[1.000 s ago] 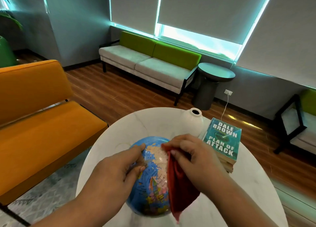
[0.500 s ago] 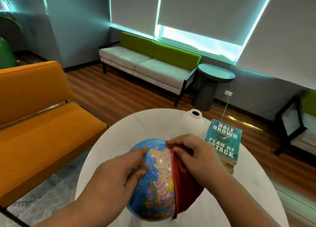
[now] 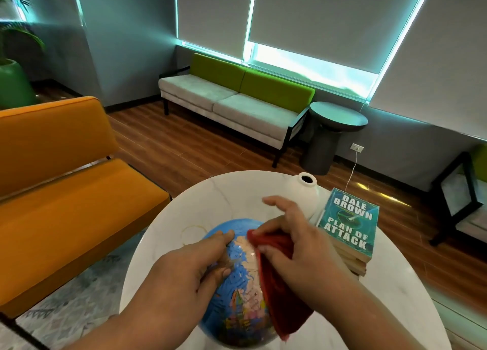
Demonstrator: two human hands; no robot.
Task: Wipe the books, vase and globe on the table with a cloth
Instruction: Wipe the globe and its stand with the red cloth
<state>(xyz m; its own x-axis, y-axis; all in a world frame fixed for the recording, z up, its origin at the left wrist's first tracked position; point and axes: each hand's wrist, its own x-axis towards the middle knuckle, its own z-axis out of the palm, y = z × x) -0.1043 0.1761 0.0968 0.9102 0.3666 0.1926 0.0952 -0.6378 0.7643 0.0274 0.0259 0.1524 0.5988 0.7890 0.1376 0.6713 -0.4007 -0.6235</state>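
Note:
A blue globe (image 3: 238, 291) stands on the round white marble table (image 3: 184, 218) just in front of me. My left hand (image 3: 184, 273) grips the globe's left side, thumb and fingers pressed on it. My right hand (image 3: 297, 247) holds a red cloth (image 3: 279, 291) against the globe's right side, with the index finger lifted off. The cloth hangs down over the globe. Behind my right hand stands a white vase (image 3: 307, 194). To its right lies a stack of books (image 3: 349, 231) with a teal cover on top.
An orange bench (image 3: 66, 170) runs along the table's left. A green and grey sofa (image 3: 237, 99) and a dark round side table (image 3: 334, 128) stand by the far wall. A black-framed chair (image 3: 463, 191) is at the right. The floor is wood.
My right hand has slid the red cloth up and over the globe's right side, and its index finger has lifted. The left hand stays on the globe.

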